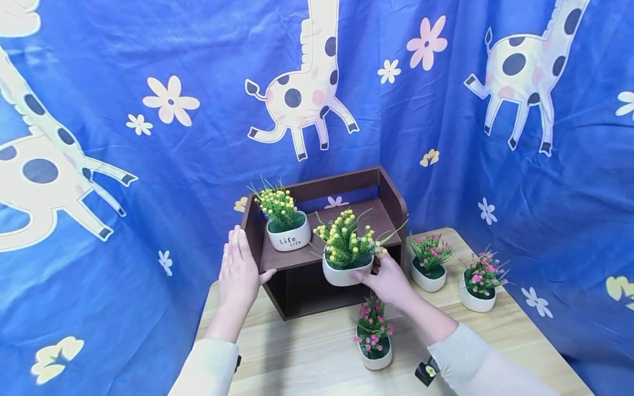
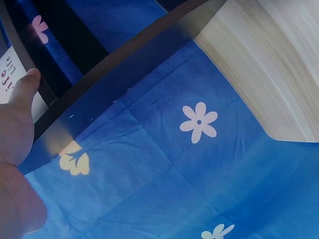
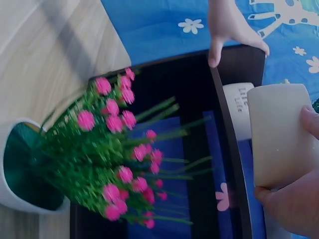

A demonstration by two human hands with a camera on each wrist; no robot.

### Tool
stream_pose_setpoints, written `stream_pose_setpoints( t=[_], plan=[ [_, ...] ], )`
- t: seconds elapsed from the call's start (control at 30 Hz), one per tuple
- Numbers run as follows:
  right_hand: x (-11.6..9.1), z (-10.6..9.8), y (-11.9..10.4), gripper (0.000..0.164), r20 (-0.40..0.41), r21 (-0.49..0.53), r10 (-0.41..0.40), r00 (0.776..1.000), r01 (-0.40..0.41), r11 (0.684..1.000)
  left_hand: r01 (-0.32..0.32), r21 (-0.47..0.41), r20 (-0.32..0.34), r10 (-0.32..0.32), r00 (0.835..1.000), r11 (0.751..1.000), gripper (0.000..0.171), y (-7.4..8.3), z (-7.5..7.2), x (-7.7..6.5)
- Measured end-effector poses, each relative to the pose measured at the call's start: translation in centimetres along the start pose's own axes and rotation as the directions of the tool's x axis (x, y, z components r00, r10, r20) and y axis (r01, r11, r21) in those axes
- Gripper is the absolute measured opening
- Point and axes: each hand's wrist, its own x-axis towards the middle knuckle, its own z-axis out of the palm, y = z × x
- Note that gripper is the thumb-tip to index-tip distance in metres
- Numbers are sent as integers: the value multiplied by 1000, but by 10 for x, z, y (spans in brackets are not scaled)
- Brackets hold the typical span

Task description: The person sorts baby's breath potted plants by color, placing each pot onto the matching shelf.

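My right hand (image 1: 388,280) grips a white oval pot of yellow flowers (image 1: 346,269) by its right end, holding it at the front of the dark brown shelf (image 1: 327,253). In the right wrist view the bare side of this pot (image 3: 281,134) faces the camera, with fingers at its edge. My left hand (image 1: 240,269) lies flat against the shelf's left side, fingers straight, its thumb at the front edge of the top board. On that board, at the left, stands another white pot of yellow flowers (image 1: 289,234) marked "Life".
A pot of pink flowers (image 1: 375,352) stands on the wooden table (image 1: 307,363) before the shelf. Two more, a nearer pink pot (image 1: 428,275) and a farther pink pot (image 1: 477,294), stand right of the shelf. A blue giraffe-print curtain (image 1: 208,148) hangs behind.
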Motion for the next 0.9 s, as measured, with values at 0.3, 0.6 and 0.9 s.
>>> stream_pose_setpoints(
  t=[0.3,0.6,0.9],
  plan=[
    [27,-25,0,69,-55,-30,13,998,-15,999,3,10,6,-3,1000,1000,151,0,-2,0],
    [55,-35,3,76,-57,-107,107,993,-113,988,6,4,-7,-6,1000,1000,151,-1,-2,2],
    [69,-35,13,81,-43,-151,57,997,-63,987,6,3,-11,-6,1000,1000,150,2,-2,1]
  ],
)
